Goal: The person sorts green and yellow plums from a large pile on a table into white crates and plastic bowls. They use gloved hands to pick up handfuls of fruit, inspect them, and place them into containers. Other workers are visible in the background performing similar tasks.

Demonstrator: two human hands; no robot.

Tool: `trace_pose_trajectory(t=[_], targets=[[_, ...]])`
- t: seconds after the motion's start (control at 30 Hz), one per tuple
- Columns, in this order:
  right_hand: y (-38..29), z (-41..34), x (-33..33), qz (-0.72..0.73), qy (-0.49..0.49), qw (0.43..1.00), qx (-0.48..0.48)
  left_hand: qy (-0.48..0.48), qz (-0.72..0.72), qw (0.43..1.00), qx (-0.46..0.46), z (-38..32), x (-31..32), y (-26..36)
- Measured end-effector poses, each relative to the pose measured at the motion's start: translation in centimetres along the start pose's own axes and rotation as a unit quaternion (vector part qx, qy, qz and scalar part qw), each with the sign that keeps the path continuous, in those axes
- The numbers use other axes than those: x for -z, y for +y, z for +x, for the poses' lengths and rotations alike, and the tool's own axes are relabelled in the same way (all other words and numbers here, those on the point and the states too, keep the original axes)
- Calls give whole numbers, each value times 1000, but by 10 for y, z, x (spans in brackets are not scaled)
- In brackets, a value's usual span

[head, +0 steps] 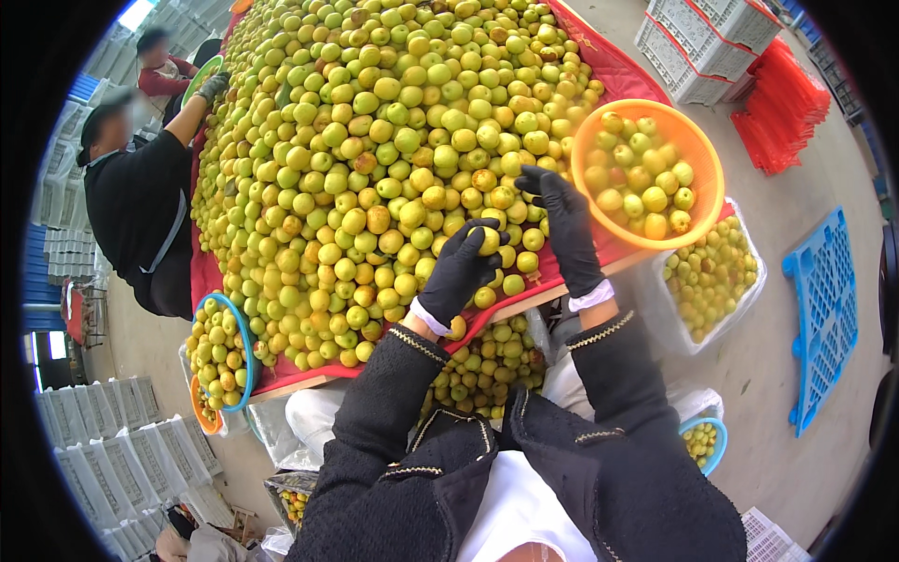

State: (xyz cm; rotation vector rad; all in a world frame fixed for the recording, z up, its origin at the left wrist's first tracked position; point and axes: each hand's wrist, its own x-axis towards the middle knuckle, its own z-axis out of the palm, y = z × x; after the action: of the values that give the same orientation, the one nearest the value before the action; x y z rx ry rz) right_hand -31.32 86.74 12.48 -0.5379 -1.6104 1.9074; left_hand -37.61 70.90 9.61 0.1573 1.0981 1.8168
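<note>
A large heap of round yellow-green fruit [365,161], some with brown patches, covers a table lined with red cloth [618,63]. My left hand [460,270], in a black glove, holds one yellow-green fruit [487,241] in its fingers above the heap's near edge. Just right of it, my right hand [565,228], also black-gloved, is raised with fingers apart and holds nothing visible. It is beside an orange plastic basket [716,179] partly filled with the same fruit, at the table's right corner. More fruit [491,362] lies in a container below the table edge, close to my body.
A blue basket [249,351] of fruit is at the left corner. Two people, one in black [140,204], are at the table's left side. A lined crate [755,291] of fruit, a blue pallet [825,316], white crates [692,56] and stacked red material [783,105] occupy the right.
</note>
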Motion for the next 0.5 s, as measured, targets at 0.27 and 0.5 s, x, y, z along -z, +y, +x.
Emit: trace_pose_trajectory(t=[0.27, 0.5], targets=[[-14, 13, 42, 33, 104, 989, 101, 77, 463, 834, -290, 73, 28, 42], [-16, 21, 68, 45, 115, 989, 77, 107, 896, 374, -215, 141, 3, 47]])
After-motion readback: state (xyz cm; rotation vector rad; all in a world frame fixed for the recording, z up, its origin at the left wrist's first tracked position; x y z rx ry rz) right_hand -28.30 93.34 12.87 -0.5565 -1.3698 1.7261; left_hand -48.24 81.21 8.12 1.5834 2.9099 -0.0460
